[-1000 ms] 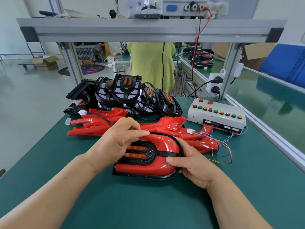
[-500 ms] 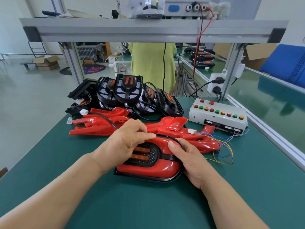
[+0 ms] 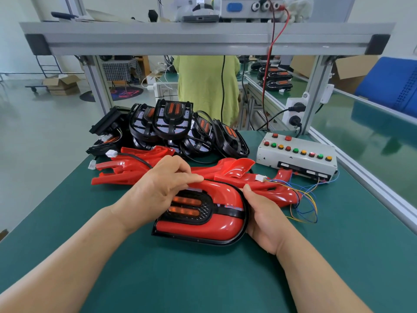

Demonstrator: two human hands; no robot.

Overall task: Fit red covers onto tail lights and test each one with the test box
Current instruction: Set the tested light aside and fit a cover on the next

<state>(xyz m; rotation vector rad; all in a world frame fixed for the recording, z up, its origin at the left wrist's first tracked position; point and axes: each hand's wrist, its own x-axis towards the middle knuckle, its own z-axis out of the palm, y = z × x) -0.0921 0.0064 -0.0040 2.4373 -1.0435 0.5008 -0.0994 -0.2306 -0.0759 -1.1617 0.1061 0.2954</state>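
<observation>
A tail light (image 3: 200, 213) with a glossy red cover on its black housing lies on the green mat in front of me. My left hand (image 3: 162, 188) grips its upper left edge, fingers pressing on the red cover's top. My right hand (image 3: 261, 218) cups its right rounded end from the side and below. Behind it lies a heap of loose red covers (image 3: 234, 172). Farther back is a pile of black uncovered tail lights (image 3: 173, 125). The white test box (image 3: 295, 154) with coloured buttons stands at the right, its coloured wires (image 3: 302, 199) trailing toward the red covers.
An aluminium frame crossbar (image 3: 203, 39) spans overhead, with upright posts at back left and back right. A power socket (image 3: 295, 114) hangs on the right post. A person in a green top (image 3: 207, 86) stands behind the bench. The table's right edge rail (image 3: 370, 184) runs diagonally.
My right hand slid off the cover's top face and around to the light's right end. The tail light has tipped up slightly on that side. My left hand stays on the upper left edge.
</observation>
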